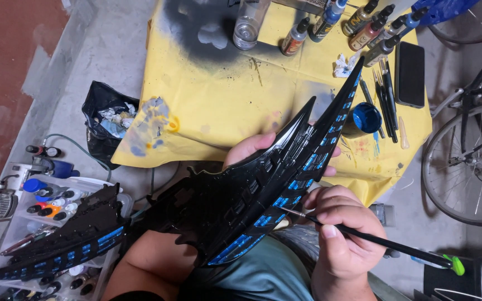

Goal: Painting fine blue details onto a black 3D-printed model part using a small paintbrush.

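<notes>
Plainly, hands: right hand pinches paintbrush; left hand grips black winged model.
Bottles: labelled paint bottles at one o'clock.
Cup: blue paint cup on yellow cloth.

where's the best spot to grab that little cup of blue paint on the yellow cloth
Probably by the outer wall of the blue paint cup, just below the rim, coming from its right side. It stands upright and open with paint inside, so a side grip keeps it level. The black model's pointed tip crosses its left side, and the brushes lie close on the right, so come in carefully.
</notes>
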